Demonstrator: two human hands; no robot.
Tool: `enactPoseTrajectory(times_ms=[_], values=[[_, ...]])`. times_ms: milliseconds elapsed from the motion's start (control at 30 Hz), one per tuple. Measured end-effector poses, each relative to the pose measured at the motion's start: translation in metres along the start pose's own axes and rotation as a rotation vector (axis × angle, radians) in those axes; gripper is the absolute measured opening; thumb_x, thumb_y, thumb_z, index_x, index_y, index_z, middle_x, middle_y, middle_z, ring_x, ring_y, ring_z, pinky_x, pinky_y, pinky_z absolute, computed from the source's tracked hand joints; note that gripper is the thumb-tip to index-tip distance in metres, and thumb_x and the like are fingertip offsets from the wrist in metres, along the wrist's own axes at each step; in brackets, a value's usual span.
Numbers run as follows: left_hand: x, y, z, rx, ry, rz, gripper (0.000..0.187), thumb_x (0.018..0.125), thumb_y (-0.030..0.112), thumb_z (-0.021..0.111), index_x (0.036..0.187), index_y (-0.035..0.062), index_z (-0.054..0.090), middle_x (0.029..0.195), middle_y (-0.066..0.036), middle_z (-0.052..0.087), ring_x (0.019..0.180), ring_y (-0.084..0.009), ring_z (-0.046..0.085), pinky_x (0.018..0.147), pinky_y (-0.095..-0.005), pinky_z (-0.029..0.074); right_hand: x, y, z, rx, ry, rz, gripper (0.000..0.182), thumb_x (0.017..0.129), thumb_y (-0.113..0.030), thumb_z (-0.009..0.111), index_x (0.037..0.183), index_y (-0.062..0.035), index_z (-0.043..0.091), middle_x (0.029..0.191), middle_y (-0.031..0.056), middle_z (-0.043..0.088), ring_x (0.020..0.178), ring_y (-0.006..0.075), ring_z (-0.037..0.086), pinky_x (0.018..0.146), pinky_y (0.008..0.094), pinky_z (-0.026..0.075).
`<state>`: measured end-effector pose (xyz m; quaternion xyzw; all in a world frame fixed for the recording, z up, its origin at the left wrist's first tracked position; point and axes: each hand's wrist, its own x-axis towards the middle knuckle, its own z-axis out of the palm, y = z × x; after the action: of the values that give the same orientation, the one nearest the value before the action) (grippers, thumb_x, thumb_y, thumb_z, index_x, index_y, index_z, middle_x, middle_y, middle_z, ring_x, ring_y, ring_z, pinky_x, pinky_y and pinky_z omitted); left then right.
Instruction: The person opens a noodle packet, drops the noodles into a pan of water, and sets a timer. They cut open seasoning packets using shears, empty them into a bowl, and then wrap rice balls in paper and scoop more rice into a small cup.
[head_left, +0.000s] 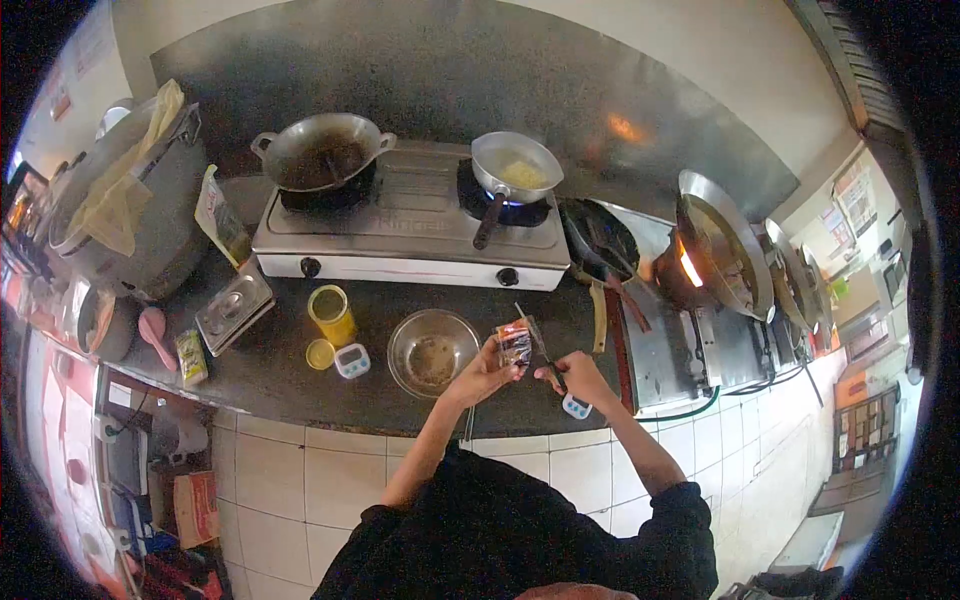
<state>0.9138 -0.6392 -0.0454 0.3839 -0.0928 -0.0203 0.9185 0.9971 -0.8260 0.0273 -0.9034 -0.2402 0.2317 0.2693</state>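
Observation:
My left hand (482, 376) grips a small packet (515, 343) with an orange and dark printed wrapper, held up over the counter. In my right hand (584, 381) is a pair of scissors (544, 352), its blades pointing up right beside the packet's edge. Just left of the packet stands a metal bowl (398, 338) with a brownish patch at its bottom. A white timer with blue buttons (576, 405) lies under my right hand. Farther left are a yellow can (333, 316), a round yellow lid (320, 353) and another timer (352, 361).
Behind is a two-burner stove (412, 235) with a wok (268, 147) and a saucepan (482, 150) over a lit flame. On the right, flames show beside a large pan (690, 190). A big pot (165, 255), pink spoon (154, 335) and metal lid (235, 308) occupy the left.

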Motion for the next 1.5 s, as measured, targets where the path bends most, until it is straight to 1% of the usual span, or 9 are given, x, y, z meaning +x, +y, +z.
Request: enactPoseTrajectory(times_ms=[333,533,667,767,833,967,1100,1167,1500], values=[[-0.016,0.001,-0.010,0.076,-0.044,0.043,0.059,0.085,0.014,0.059,0.133,0.0096,0.025,0.109,-0.007,0.050,0.089,-0.0126,0.052,0.077,-0.0277,0.045,-0.004,-0.002,-0.005,0.018,-0.103,0.066,0.058,0.069,-0.057,0.066,0.046,-0.0046,0.056,0.043,0.0015,0.052,0.045,0.0122,0.054,0.049,0.0279,0.042],[-0.043,0.019,-0.049,-0.245,0.389,-0.199,0.046,0.091,0.017,0.050,0.132,0.0070,0.031,0.123,-0.006,0.046,0.104,-0.0166,0.050,0.085,-0.0326,0.048,0.009,0.052,0.039,-0.433,-0.160,0.243,0.063,0.060,-0.060,0.070,0.065,0.0021,0.061,0.066,0.0142,0.060,0.068,0.0285,0.062,0.068,0.0376,0.050],[-0.057,0.031,-0.082,0.645,0.529,0.057,0.035,0.091,0.013,0.050,0.123,0.0040,0.039,0.101,-0.008,0.055,0.084,-0.0150,0.059,0.069,-0.0288,0.050,0.015,0.079,0.075,-0.566,-0.073,0.161,0.067,0.057,-0.053,0.075,0.088,0.0047,0.060,0.091,0.0246,0.060,0.088,0.0375,0.060,0.076,0.0441,0.050],[-0.060,0.044,-0.088,1.107,0.526,0.232,0.035,0.080,0.004,0.060,0.112,0.0009,0.046,0.084,-0.014,0.059,0.071,-0.0223,0.061,0.063,-0.0322,0.049,0.018,0.079,0.082,-0.543,-0.053,0.084,0.059,0.060,-0.043,0.077,0.081,0.0092,0.060,0.089,0.0273,0.060,0.086,0.0391,0.060,0.076,0.0422,0.050],[-0.060,0.071,-0.064,1.295,0.560,-0.026,0.035,0.072,-0.001,0.063,0.105,0.0002,0.051,0.079,-0.019,0.061,0.073,-0.0320,0.062,0.064,-0.0345,0.049,0.019,0.099,0.094,-0.521,0.045,-0.035,0.047,0.063,-0.033,0.076,0.081,0.0076,0.061,0.087,0.0263,0.061,0.084,0.0384,0.060,0.073,0.0424,0.050],[-0.054,0.063,-0.074,1.439,0.529,0.074,0.025,0.071,-0.001,0.060,0.095,-0.0009,0.058,0.081,-0.020,0.062,0.076,-0.0352,0.061,0.065,-0.0367,0.049,0.034,0.084,0.095,-0.460,0.020,-0.035,0.032,0.066,-0.013,0.071,0.093,0.0017,0.061,0.089,0.0218,0.062,0.082,0.0358,0.061,0.068,0.0421,0.049],[-0.045,0.053,-0.080,1.505,0.511,-0.001,0.015,0.071,0.004,0.060,0.085,-0.0018,0.062,0.076,-0.020,0.062,0.073,-0.0366,0.060,0.065,-0.0397,0.049,0.038,-0.040,0.075,0.228,0.078,-0.317,0.022,0.072,-0.004,0.064,0.094,0.0005,0.062,0.093,0.0172,0.061,0.072,0.0315,0.061,0.064,0.0354,0.049],[-0.042,0.047,-0.087,1.644,0.489,-0.024,0.014,0.071,0.004,0.060,0.083,-0.0025,0.062,0.076,-0.021,0.062,0.072,-0.0375,0.060,0.065,-0.0408,0.048,0.064,-0.056,0.109,0.198,0.438,-0.682,0.015,0.074,-0.004,0.063,0.088,0.0020,0.064,0.090,0.0159,0.061,0.070,0.0275,0.060,0.062,0.0335,0.048],[-0.039,0.058,-0.067,1.567,0.608,0.088,0.014,0.076,0.004,0.056,0.086,-0.0036,0.063,0.076,-0.022,0.061,0.071,-0.0364,0.060,0.062,-0.0394,0.049,0.097,-0.050,0.156,0.254,0.246,-0.413,0.016,0.076,-0.004,0.064,0.091,0.0019,0.064,0.080,0.0144,0.065,0.068,0.0197,0.064,0.062,0.0292,0.049]])
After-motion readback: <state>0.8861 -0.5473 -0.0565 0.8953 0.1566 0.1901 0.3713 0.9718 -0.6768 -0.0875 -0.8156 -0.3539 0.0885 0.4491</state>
